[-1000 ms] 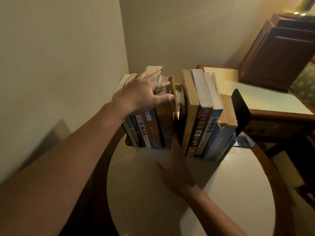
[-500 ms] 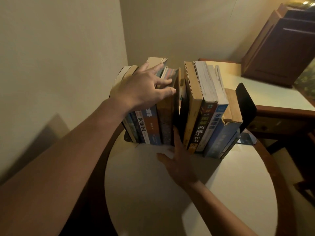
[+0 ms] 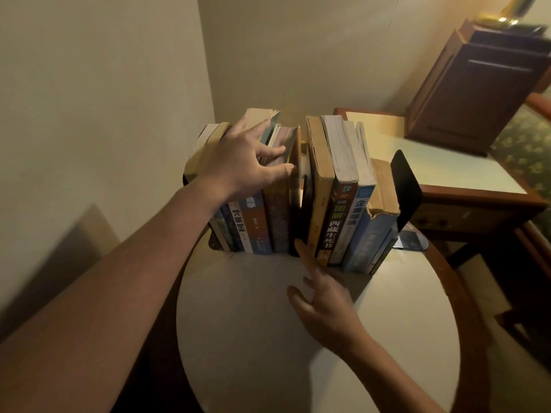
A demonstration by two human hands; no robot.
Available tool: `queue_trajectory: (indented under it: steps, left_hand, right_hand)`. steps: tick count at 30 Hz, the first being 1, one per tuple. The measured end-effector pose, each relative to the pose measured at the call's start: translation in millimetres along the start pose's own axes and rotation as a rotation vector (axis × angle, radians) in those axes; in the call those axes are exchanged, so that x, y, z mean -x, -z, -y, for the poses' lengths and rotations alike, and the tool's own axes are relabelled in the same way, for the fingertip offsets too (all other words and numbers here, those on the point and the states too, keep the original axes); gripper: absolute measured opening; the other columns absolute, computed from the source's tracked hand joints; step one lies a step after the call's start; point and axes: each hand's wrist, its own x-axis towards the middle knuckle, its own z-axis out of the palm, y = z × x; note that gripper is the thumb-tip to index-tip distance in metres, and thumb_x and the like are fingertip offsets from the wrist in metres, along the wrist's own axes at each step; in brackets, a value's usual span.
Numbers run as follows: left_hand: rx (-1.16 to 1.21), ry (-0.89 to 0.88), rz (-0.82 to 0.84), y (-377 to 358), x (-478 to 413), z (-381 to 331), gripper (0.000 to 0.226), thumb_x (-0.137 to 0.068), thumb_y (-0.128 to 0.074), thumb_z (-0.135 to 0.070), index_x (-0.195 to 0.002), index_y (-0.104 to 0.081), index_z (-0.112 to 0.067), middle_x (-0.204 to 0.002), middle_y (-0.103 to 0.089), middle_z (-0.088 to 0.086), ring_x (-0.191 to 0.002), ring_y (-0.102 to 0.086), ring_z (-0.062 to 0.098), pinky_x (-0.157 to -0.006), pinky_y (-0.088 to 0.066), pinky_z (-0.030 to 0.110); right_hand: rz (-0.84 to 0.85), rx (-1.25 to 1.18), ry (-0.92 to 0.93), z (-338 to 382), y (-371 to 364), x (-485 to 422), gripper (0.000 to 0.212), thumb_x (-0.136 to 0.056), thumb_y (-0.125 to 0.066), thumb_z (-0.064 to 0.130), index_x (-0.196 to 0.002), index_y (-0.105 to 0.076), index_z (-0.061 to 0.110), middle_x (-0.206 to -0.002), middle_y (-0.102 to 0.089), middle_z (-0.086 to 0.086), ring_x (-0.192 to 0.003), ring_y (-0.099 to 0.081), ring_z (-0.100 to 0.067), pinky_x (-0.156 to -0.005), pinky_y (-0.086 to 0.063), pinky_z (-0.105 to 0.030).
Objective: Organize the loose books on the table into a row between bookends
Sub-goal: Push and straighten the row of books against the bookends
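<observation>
Several books stand upright in a row at the back of a round white table. My left hand lies across the tops of the left group of books, fingers spread and pressing down. A narrow dark gap separates that group from the right group of books. My right hand is low at the row's front, its straight fingers touching the base of the books at the gap. A black bookend stands against the right end; the left bookend's base barely shows.
The wall corner sits close behind and left of the row. To the right stands a lower wooden side table with a dark wooden cabinet on it. The round table's wooden rim curves along the right.
The gap between the two groups has narrowed slightly. My right hand has slid back a little from the books. My left hand stays on the book tops.
</observation>
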Motion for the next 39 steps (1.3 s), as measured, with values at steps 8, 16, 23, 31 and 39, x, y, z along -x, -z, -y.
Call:
queue_trajectory:
  steps: [8,16,23,31,39]
  left_hand:
    - [0.006,-0.011,-0.022,0,2,-1,0.048,-0.086,-0.063,-0.061,-0.127,-0.066,-0.037,-0.161,-0.030,-0.012,-0.152,-0.015,0.018,-0.117,-0.020,0.052]
    - [0.002,-0.011,-0.015,0,1,0,0.047,-0.087,-0.062,-0.062,-0.127,-0.066,-0.037,-0.161,-0.030,-0.012,-0.152,-0.016,0.020,-0.117,-0.021,0.055]
    - [0.017,0.010,-0.003,1,0,0,0.049,-0.086,-0.062,-0.063,-0.128,-0.066,-0.037,-0.161,-0.029,-0.015,-0.152,-0.014,0.018,-0.117,-0.020,0.053]
    - [0.025,0.011,0.004,2,1,1,0.050,-0.087,-0.060,-0.065,-0.128,-0.065,-0.038,-0.162,-0.028,-0.014,-0.153,-0.012,0.019,-0.117,-0.020,0.056]
    - [0.073,0.027,0.001,4,4,-2,0.046,-0.088,-0.063,-0.059,-0.127,-0.066,-0.037,-0.161,-0.028,-0.014,-0.153,-0.011,0.020,-0.119,-0.018,0.051]
  right_hand:
    - [-0.642,0.077,0.041,-17,63,33,0.028,-0.086,-0.067,0.007,-0.112,-0.065,0.016,-0.098,-0.066,0.005,-0.080,-0.067,-0.012,-0.061,-0.059,-0.027]
    - [-0.601,0.475,-0.051,-36,96,9,0.063,-0.089,-0.068,0.019,-0.148,-0.047,0.020,-0.132,-0.052,-0.017,-0.118,-0.050,-0.037,-0.082,-0.055,-0.046]
    - [-0.698,0.600,0.090,-37,103,8,0.027,-0.092,-0.067,0.032,-0.109,-0.060,0.012,-0.113,-0.063,-0.013,-0.102,-0.059,-0.035,-0.070,-0.057,-0.045]
    - [-0.739,0.439,0.192,-32,111,-1,0.009,-0.093,-0.066,0.015,-0.096,-0.063,0.007,-0.087,-0.069,-0.011,-0.073,-0.067,-0.025,-0.059,-0.059,-0.038]
    - [-0.643,0.480,0.148,-31,111,-1,0.029,-0.089,-0.072,0.011,-0.116,-0.063,0.007,-0.105,-0.071,-0.014,-0.083,-0.070,-0.031,-0.064,-0.060,-0.039]
